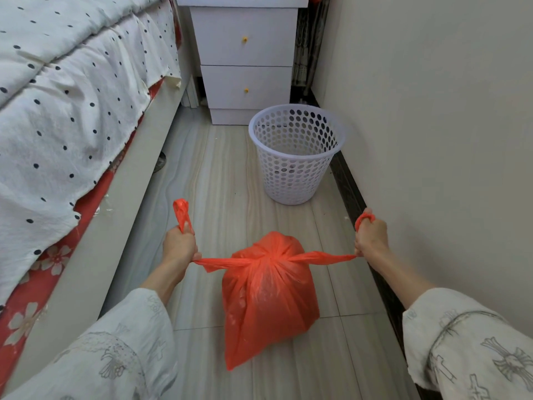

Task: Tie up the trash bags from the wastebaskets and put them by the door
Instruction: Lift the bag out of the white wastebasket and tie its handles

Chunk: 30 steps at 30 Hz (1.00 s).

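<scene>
Head view: our left hand (179, 243) at 9 o'clock and right hand (370, 236) at 3 o'clock clench the bag (269, 295) ears, pulling sideways. Bag sits on floor (219, 174) between them; bin (297, 153) at 12.

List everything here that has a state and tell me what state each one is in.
trash bag: out of the basket, neck knotted, handles pulled taut
left hand: grips the left handle
right hand: grips the right handle
wastebasket: upright, no liner
nightstand: both drawers closed
</scene>
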{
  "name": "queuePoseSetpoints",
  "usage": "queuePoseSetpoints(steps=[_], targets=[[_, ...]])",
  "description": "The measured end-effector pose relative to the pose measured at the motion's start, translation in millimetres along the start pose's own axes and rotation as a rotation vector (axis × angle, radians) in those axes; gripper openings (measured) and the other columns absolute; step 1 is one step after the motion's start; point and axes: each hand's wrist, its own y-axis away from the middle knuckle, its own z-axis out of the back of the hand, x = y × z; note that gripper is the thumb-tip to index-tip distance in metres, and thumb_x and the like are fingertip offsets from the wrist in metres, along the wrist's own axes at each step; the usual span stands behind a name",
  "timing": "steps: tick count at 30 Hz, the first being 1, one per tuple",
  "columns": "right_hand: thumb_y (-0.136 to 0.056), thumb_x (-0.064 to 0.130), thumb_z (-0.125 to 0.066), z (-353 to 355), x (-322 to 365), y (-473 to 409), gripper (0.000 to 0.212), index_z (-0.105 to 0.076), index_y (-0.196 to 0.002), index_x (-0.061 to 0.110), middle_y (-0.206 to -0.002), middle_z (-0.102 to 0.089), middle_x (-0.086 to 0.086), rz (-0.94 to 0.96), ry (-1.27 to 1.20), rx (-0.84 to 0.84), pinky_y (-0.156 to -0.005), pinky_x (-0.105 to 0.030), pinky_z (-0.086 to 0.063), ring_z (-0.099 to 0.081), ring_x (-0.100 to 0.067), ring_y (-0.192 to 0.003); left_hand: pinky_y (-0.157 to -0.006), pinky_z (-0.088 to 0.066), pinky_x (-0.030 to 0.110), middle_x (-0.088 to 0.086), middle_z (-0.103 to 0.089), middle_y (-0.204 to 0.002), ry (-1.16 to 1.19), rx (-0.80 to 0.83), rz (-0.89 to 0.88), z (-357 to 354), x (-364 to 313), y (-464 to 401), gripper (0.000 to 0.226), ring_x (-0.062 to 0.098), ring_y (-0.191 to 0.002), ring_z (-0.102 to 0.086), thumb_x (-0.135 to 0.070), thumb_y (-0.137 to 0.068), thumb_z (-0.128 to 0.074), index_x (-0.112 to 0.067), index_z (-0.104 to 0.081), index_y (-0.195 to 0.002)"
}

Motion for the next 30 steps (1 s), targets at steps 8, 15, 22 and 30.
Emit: queuePoseSetpoints(steps=[8, 15, 22, 30], targets=[[-0.087, 0.012, -0.041, -11.0, 9.9, 7.6, 0.022, -0.043, -0.065, 0.017, -0.058, -0.037, -0.003, -0.183, -0.360, 0.104, -0.046, -0.023, -0.032, -0.035, -0.015, -0.049, -0.073, -0.049, 0.040, 0.011, -0.048, -0.076, 0.357, 0.052, 0.024, -22.2, -9.2, 25.9, 0.032, 0.016, -0.063, -0.060, -0.038, -0.096, -0.036, -0.006, -0.042, -0.097], [-0.085, 0.038, -0.058, -13.6, -15.7, 46.3, 0.067, -0.037, -0.138, 0.002, -0.133, -0.047, -0.014, -0.354, -0.294, 0.060, -0.104, -0.037, -0.035, -0.045, -0.028, -0.124, -0.063, -0.051, 0.027, 0.007, -0.055, -0.061, 0.298, 0.207, 0.339, -42.3, 14.6, 45.3, 0.021, 0.013, -0.049, -0.058, -0.018, -0.089, -0.055, -0.013, -0.047, -0.071], [-0.091, 0.042, -0.050, -24.9, -29.4, 93.8, 0.047, -0.045, -0.128, 0.013, -0.109, -0.058, -0.008, -0.553, -0.235, 0.352, -0.079, -0.032, -0.046, -0.055, -0.023, -0.097, -0.073, -0.052, 0.029, 0.012, -0.060, -0.084, 0.397, 0.183, 0.204, -61.8, 15.0, 58.6, 0.023, 0.021, -0.077, -0.061, -0.016, -0.098, -0.037, -0.001, -0.054, -0.098], [-0.100, 0.028, -0.032, -72.9, 6.0, 85.9, 0.037, -0.048, -0.072, 0.010, -0.036, -0.056, -0.001, -0.331, -0.427, 0.211, -0.042, -0.021, -0.045, -0.050, -0.012, -0.030, -0.046, -0.039, 0.023, -0.009, -0.028, -0.030, 0.368, 0.435, 0.126, -73.7, -9.6, 74.6, 0.037, 0.006, -0.026, -0.029, -0.026, -0.099, -0.030, -0.012, -0.038, -0.066]])
